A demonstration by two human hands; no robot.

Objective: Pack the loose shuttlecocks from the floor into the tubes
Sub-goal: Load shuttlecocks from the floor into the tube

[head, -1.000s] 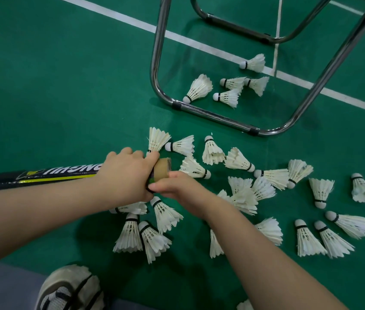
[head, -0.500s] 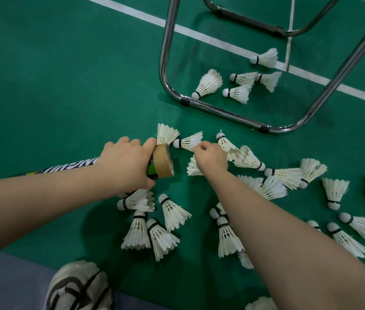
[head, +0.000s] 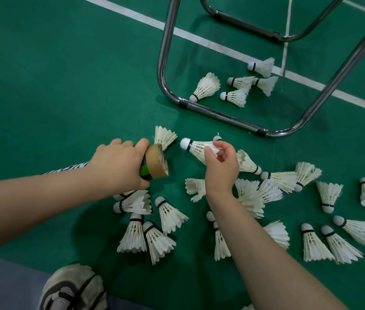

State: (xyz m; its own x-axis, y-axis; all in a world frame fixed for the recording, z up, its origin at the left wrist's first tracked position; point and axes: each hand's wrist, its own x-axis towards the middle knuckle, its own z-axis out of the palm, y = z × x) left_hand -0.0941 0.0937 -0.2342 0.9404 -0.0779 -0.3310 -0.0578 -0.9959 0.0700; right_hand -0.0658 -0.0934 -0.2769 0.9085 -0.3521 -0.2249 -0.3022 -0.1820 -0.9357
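I see my left hand (head: 119, 166) wrapped tight round the tube (head: 156, 163), right by its brown end. That end points to the right. My right hand (head: 221, 168) pinches one shuttlecock (head: 196, 148) by its feathers. Its white cork tip faces the tube end, just beside it but not in yet. Lots of loose shuttlecocks (head: 170, 214) lie on the green floor (head: 54, 86), under & around both arms. Approx. five more, the far bunch (head: 206, 87), sit inside the metal chair frame (head: 163, 63) up top. A white line (head: 132, 14) runs across the floor. A shoe (head: 72, 287) shows at the bottom.
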